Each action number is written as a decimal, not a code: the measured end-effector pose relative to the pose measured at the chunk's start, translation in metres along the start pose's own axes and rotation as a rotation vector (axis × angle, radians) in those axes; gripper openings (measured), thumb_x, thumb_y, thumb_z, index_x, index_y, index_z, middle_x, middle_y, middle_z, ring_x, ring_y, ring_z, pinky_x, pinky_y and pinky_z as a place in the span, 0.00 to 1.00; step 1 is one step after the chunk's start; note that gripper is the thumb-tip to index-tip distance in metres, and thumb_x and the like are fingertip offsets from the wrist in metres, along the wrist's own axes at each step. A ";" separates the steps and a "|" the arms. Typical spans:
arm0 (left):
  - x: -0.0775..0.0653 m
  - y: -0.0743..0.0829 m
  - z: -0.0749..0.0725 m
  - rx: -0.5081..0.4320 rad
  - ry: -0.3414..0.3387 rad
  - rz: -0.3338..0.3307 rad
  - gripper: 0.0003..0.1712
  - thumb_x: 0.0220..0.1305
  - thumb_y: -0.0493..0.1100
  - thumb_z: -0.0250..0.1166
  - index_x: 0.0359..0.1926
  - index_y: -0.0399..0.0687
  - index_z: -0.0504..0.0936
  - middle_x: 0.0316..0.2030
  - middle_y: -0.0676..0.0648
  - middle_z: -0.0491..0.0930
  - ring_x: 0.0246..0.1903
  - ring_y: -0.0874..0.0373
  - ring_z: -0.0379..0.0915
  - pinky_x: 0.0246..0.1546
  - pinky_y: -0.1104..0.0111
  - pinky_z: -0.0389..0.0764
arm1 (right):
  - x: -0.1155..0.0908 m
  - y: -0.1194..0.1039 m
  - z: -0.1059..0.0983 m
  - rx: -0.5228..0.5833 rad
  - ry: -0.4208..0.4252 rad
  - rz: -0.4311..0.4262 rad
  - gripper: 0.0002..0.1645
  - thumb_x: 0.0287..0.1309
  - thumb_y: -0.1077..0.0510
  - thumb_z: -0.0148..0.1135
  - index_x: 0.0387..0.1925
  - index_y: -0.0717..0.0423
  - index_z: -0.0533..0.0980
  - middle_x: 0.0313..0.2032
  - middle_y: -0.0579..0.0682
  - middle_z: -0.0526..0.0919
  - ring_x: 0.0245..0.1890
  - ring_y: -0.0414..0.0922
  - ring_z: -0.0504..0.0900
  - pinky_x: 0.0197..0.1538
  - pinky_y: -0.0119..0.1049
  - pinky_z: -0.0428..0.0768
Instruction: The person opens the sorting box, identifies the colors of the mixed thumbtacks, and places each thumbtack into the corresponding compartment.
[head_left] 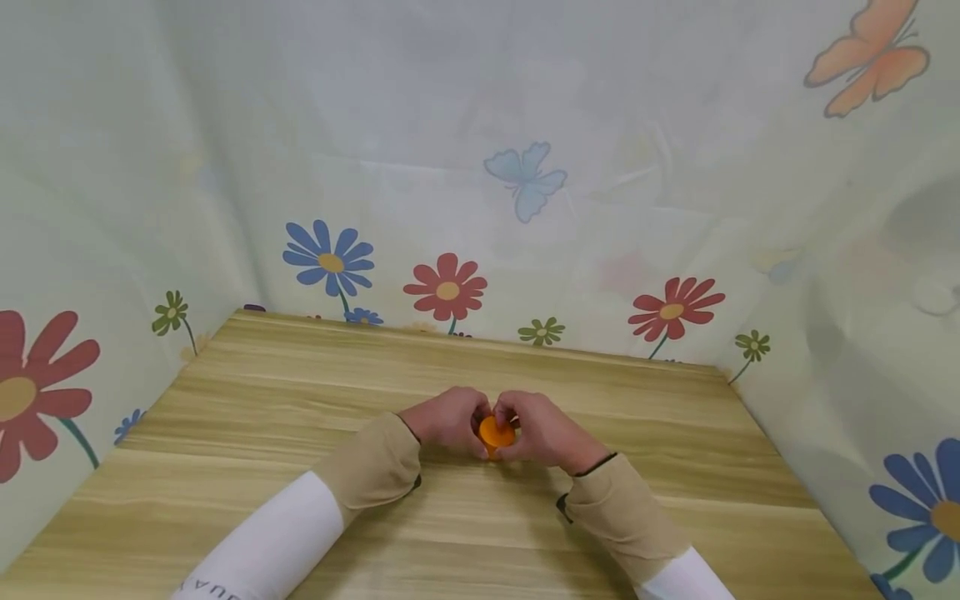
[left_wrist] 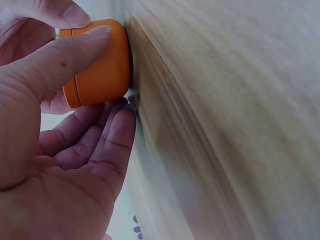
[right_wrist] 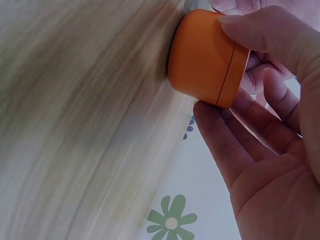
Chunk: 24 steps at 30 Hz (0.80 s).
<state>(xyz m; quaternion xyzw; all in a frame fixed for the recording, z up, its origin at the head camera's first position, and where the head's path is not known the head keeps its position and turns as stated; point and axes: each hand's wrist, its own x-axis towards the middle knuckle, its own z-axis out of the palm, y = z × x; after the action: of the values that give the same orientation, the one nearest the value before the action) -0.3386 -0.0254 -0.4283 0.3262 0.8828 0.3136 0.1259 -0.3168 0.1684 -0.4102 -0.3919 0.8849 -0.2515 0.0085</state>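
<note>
A small round orange jar (head_left: 497, 432) stands upright on the wooden table, its flat top facing up. My left hand (head_left: 452, 419) grips it from the left, with the thumb along its near side and the fingers bent around the far side. From the right, my right hand (head_left: 542, 429) holds the same jar between thumb and fingers. A thin seam marks off the lid at the top of the jar (left_wrist: 102, 75) in the left wrist view. In the right wrist view, the right thumb presses on the jar (right_wrist: 200, 60) near this seam, and the base is against the wood.
The wood-grain table (head_left: 300, 375) runs back to a pale cloth wall (head_left: 390, 192) printed with flowers and butterflies. Cloth also borders the table on the left and right. Both forearms, in beige and white sleeves (head_left: 375, 467), reach in from the front.
</note>
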 end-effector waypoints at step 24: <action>-0.003 0.002 -0.004 0.161 0.033 0.042 0.24 0.41 0.46 0.79 0.38 0.49 0.75 0.30 0.59 0.74 0.30 0.64 0.70 0.35 0.75 0.72 | 0.004 -0.001 -0.001 0.046 -0.014 -0.024 0.29 0.35 0.59 0.79 0.37 0.58 0.69 0.36 0.48 0.75 0.37 0.44 0.76 0.40 0.36 0.78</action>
<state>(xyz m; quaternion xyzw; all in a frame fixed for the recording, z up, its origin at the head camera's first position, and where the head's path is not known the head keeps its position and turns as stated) -0.3371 -0.0281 -0.4238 0.3486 0.9001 0.2494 0.0783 -0.3191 0.1653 -0.4076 -0.4039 0.8741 -0.2690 0.0209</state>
